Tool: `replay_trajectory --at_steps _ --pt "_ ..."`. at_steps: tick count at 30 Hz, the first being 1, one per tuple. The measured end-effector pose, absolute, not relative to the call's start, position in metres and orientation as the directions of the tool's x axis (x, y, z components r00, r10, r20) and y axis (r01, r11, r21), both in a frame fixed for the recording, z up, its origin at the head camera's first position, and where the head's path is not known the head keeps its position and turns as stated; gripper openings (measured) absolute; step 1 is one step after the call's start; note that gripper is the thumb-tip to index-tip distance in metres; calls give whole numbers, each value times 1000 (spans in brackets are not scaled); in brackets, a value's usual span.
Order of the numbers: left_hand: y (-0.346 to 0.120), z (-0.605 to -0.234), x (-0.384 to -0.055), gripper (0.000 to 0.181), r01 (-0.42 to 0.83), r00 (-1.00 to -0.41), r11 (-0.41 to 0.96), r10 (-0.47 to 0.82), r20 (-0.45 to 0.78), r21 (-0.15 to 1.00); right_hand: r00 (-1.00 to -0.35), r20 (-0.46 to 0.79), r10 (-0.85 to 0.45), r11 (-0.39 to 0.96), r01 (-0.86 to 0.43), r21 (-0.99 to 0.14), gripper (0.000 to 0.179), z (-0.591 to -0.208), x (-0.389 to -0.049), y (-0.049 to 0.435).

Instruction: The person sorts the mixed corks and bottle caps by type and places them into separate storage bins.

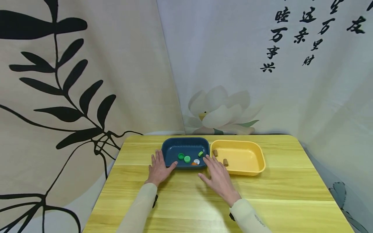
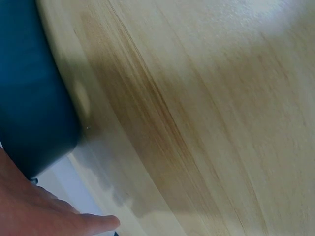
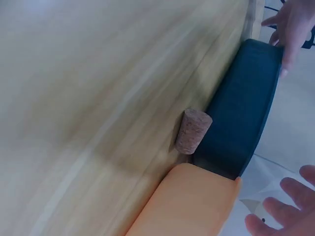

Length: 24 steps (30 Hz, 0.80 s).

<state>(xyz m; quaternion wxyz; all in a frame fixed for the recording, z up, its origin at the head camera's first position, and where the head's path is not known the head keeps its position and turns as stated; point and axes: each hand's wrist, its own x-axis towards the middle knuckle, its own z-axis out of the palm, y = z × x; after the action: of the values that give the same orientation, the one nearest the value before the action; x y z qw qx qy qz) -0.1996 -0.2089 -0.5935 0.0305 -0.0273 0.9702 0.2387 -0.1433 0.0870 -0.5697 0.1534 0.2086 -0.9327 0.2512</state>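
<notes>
A dark blue tray (image 1: 185,141) stands at the table's back edge, holding several bottle caps: green ones (image 1: 187,159), a white one (image 1: 197,161) and an orange one (image 1: 194,164). My left hand (image 1: 158,170) is at its left front corner, fingers extended along the side; in the right wrist view it seems to touch the tray. With spread fingers, my right hand (image 1: 219,178) is by the seam between the blue tray and a yellow tray (image 1: 247,152). Two corks (image 1: 215,152) lie in the yellow tray. Another cork (image 3: 193,131) lies on the table against the blue tray's front.
The trays stand side by side on a wood-grain table (image 1: 192,207). Behind them hangs a pale curtain (image 1: 131,64) printed with black leaves, a white flower and dark characters.
</notes>
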Motion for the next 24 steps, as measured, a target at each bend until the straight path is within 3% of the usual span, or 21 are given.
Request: replay_trajectory --at_steps 9,17,24 --pt "-209 -591 -198 117 -63 -997 874 -34 -69 481 -803 464 -375 746 -558 -362 75 -573 -127 98" --pt "-210 -592 -198 119 -61 -997 881 -31 -73 468 -815 419 -400 731 -560 -390 78 -578 -119 108" --pt "-209 -590 -198 118 -67 -996 881 -31 -85 467 -852 308 -424 743 -522 -419 75 -582 -112 113"
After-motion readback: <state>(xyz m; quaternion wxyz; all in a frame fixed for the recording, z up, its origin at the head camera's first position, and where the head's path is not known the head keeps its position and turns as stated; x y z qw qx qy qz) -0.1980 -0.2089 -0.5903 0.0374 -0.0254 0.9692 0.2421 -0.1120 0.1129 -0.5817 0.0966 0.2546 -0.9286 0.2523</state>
